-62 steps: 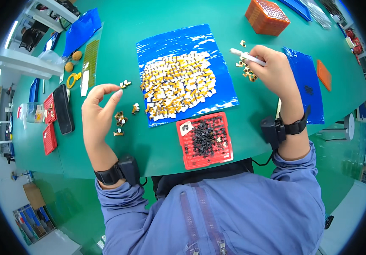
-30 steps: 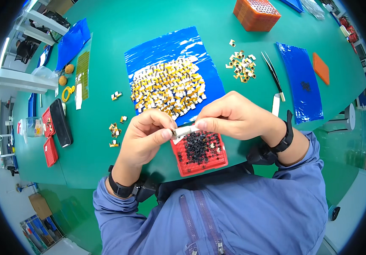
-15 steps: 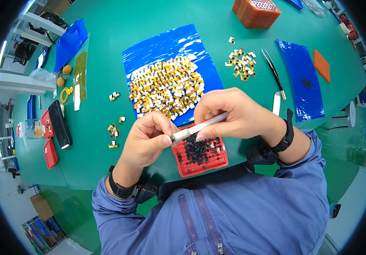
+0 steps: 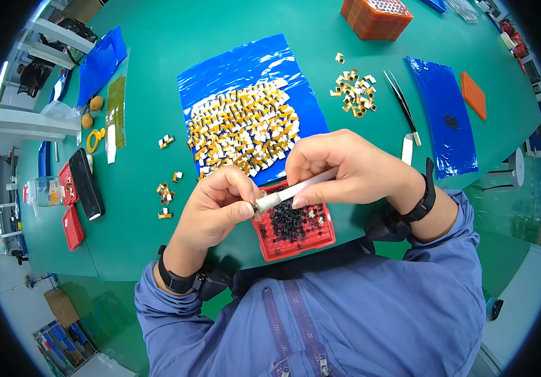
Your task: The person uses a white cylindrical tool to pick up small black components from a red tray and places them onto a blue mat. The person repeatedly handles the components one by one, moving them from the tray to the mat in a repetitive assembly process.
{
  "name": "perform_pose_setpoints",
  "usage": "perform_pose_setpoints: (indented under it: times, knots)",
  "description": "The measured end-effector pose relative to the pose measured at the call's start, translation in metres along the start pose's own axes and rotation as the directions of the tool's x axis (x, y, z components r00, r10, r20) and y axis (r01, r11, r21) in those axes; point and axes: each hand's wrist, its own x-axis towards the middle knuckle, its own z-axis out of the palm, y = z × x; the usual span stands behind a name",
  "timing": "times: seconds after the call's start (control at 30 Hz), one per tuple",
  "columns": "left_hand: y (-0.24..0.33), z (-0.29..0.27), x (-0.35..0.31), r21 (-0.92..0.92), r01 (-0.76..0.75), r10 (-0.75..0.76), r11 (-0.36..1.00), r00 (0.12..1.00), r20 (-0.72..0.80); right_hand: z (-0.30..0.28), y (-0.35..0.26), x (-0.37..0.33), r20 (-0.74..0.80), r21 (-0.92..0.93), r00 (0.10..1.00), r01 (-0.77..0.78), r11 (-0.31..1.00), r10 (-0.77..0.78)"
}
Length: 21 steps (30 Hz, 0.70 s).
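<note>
My right hand [image 4: 352, 168] grips a white pen-like stick [image 4: 311, 183], its fingers wrapped round the shaft. The stick slants down to the left, its thicker pale end meeting the fingertips of my left hand [image 4: 217, 204]. Thumb and forefinger of that hand are pinched at the tip on a tiny piece, too small to make out. Beneath both hands sits a red tray [image 4: 286, 251] holding many small black parts [image 4: 288, 226] and a few pale ones. Just beyond, a blue sheet [image 4: 223, 70] carries a wide spread of small gold-and-white folded pieces [image 4: 245, 125].
On the right are a loose heap of gold-and-white pieces [image 4: 354, 94], black tweezers [image 4: 402, 103], a blue strip [image 4: 443, 125] with black bits, and an orange block [image 4: 473, 95]. An orange tray stack [image 4: 374, 22] stands far back. At left lies a black case [image 4: 86, 185].
Both hands keep nearly the same hold at the stick's tip. The whole view has shifted very slightly; the stick's angle looks almost the same.
</note>
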Motion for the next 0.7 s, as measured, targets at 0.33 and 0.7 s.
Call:
perform_pose_setpoints:
  times: [0.33,0.7]
  knots:
    - [0.0015,0.0014,-0.0019,0.042,0.009,-0.010,0.999,1.000,0.028,-0.0010,0.0017,-0.0007,0.071,-0.013,0.997,-0.032,0.999,0.033]
    - [0.0038,0.0020,-0.0022,0.097,0.033,-0.038,0.995,0.998,0.053,-0.0027,0.0025,0.0001,0.066,-0.040,0.997,0.037,0.999,-0.034]
